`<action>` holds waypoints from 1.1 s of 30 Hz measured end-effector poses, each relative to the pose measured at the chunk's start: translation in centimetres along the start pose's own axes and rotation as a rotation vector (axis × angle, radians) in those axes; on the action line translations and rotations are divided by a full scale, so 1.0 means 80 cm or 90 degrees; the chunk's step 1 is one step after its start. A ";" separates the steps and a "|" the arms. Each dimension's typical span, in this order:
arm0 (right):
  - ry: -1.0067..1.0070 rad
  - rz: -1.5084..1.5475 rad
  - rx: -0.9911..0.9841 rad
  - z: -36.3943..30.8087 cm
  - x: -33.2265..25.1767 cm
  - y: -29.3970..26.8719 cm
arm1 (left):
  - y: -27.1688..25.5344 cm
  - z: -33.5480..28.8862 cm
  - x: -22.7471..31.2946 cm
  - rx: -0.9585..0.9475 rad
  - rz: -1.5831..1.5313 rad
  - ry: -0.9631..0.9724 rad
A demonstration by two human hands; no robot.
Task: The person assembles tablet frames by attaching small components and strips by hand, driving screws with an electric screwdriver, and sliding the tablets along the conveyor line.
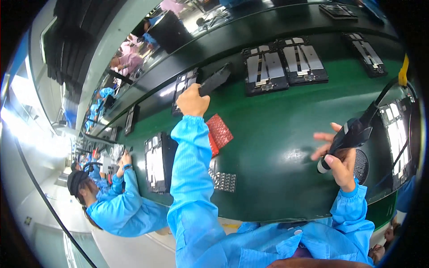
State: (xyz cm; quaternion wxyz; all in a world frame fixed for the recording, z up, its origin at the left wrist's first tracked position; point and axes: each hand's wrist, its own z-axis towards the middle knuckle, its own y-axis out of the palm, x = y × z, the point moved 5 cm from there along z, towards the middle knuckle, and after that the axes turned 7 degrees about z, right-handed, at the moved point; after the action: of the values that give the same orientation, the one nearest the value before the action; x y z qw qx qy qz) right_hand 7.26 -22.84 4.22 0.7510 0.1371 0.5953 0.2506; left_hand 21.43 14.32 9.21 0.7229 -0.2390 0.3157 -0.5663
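Observation:
My left hand (193, 101) reaches out to the far side of the bench. Its fingers are closed on the near end of a dark, flat, tablet-like device (216, 80), which is tilted up off the bench. Just left of that hand lies an opened tablet device (181, 89) with its inner parts showing. At the right, my right hand (343, 172) holds a black corded electric screwdriver (351, 136), with its tip end pointing down and left. The thumb presses against the tool, and some fingers are stretched out and slightly blurred.
Several opened devices (267, 71) line the far side of the green bench (277, 178). A stack of devices (156, 163) stands left of my left arm. Red bubble-wrap (220, 130) and a sheet of small parts (223, 182) lie beside it. A co-worker (120, 205) sits left; a round black mesh dish (361, 166) is near my right hand.

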 end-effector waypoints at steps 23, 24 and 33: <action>-0.097 -0.061 -0.078 -0.017 -0.038 -0.014 | -0.107 -0.260 -0.071 -0.485 -0.381 -0.112; -0.098 -0.074 -0.072 -0.017 -0.038 -0.012 | -0.099 -0.266 -0.084 -0.433 -0.349 -0.131; -0.095 -0.110 -0.048 -0.016 -0.032 -0.023 | -0.075 -0.292 -0.111 -0.516 -0.220 -0.218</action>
State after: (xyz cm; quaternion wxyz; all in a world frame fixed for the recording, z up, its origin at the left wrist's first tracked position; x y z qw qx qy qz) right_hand 6.03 -25.85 5.08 0.8164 0.0755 0.5378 0.1965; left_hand -0.99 21.73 -0.94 0.5081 -0.6407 0.3434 -0.4620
